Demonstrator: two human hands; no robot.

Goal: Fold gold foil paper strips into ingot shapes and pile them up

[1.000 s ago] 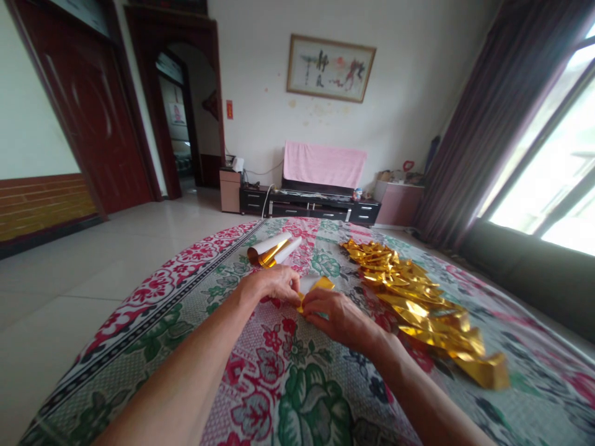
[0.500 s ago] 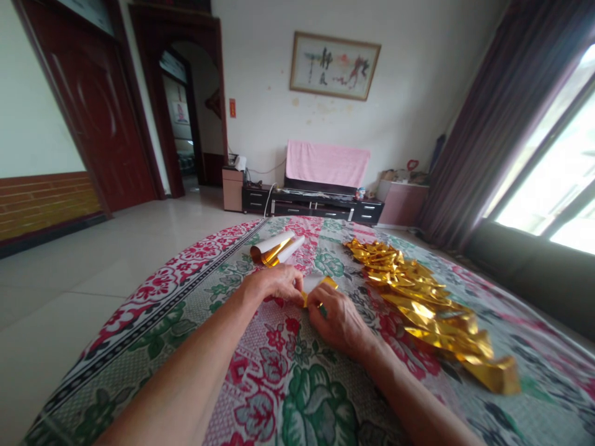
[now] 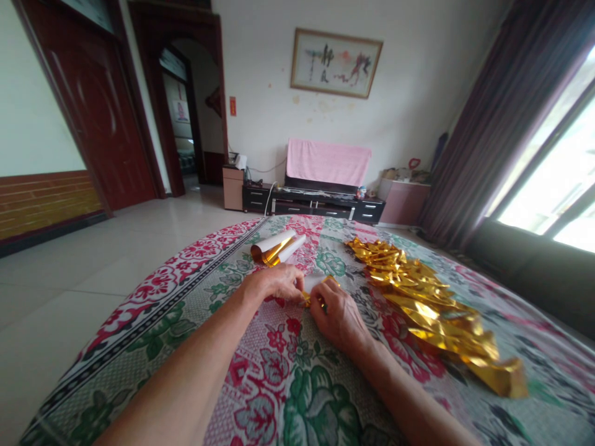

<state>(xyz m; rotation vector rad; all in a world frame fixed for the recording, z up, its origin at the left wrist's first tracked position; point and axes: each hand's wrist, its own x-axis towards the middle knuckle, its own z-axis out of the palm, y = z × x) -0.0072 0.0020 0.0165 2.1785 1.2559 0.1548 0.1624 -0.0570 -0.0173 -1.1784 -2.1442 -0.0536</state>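
Both hands meet at the middle of a floral tablecloth. My left hand pinches one end of a small gold foil paper, fingers closed. My right hand presses and folds the same paper from the right, fingers curled over it. Most of the paper is hidden under the fingers; only a gold edge and a white side show.
A curled roll of gold and white sheets lies beyond my left hand. A long heap of folded gold foil pieces runs along the right. A dark sofa borders the table's right; tiled floor lies to the left.
My right hand has slid forward and folded more of the gold paper under its fingers, so less gold shows. The left hand has held its pinch in place.
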